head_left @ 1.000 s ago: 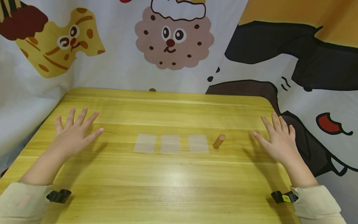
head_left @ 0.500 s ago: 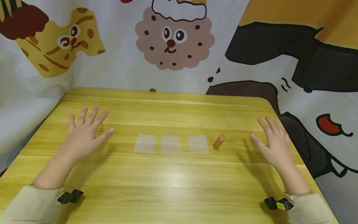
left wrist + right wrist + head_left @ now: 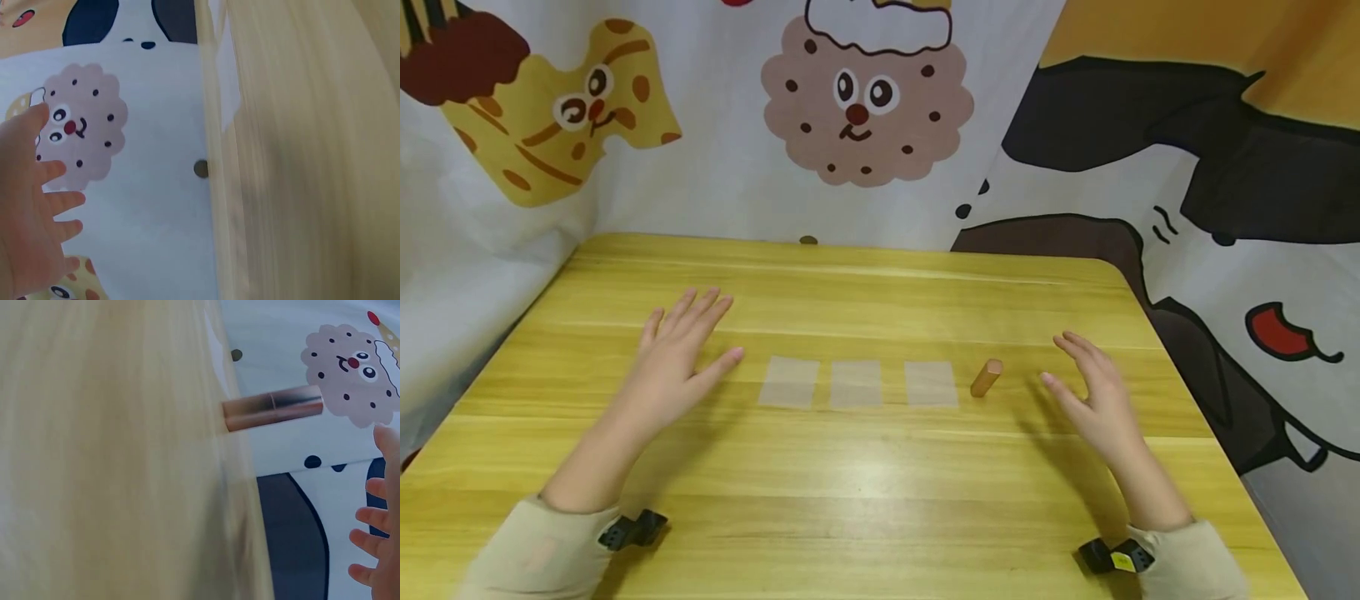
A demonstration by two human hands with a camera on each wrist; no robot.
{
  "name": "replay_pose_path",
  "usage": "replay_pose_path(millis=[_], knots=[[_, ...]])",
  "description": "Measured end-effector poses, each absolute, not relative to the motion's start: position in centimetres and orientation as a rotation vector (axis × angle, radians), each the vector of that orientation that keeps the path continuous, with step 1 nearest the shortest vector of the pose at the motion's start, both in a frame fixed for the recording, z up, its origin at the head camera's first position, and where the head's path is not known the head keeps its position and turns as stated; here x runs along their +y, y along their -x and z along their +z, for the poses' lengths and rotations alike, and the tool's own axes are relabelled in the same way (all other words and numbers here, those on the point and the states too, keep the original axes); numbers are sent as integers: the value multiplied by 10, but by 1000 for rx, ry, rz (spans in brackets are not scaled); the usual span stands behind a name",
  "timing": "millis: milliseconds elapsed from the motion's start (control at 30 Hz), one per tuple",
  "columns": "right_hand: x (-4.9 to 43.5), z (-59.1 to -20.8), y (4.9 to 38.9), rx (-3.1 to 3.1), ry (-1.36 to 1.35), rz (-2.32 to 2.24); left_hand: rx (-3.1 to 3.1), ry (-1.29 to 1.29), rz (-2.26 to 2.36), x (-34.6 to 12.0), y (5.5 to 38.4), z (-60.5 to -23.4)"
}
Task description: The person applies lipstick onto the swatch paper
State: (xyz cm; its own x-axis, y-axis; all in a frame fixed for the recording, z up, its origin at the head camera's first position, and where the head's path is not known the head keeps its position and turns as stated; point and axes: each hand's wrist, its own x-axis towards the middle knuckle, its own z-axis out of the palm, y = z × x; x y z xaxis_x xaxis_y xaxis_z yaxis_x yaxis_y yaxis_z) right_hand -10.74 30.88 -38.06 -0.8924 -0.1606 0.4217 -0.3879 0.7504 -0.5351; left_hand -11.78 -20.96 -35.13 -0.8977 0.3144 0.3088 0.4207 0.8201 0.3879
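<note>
A copper-coloured lipstick tube (image 3: 987,378) stands upright on the wooden table, just right of three pale squares in a row: a left square (image 3: 789,382), a middle square (image 3: 856,383) and a right square (image 3: 931,384). In the right wrist view the lipstick (image 3: 273,409) shows a shiny body with a seam round it. My right hand (image 3: 1097,400) hovers to the right of the lipstick, apart from it, fingers loosely bent and holding nothing. Left of the squares my left hand (image 3: 670,371) hangs over the table, its fingers extended and holding nothing.
The light wooden table (image 3: 865,517) reaches back to a white cloth (image 3: 715,192) printed with cartoon food. Dark wrist cameras sit at both cuffs, a left camera (image 3: 634,530) and a right camera (image 3: 1115,556).
Both hands have moved inward, the left one to the right and the right one to the left, nearer the lipstick. The right fingers have drawn together. The lipstick and squares stay put.
</note>
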Motion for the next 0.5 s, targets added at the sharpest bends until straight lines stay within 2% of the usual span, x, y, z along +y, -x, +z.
replay_pose_path(millis=[500], knots=[[284, -409, 112, -2612, -378, 1205, -2521, 690, -974, -164, 126, -355]])
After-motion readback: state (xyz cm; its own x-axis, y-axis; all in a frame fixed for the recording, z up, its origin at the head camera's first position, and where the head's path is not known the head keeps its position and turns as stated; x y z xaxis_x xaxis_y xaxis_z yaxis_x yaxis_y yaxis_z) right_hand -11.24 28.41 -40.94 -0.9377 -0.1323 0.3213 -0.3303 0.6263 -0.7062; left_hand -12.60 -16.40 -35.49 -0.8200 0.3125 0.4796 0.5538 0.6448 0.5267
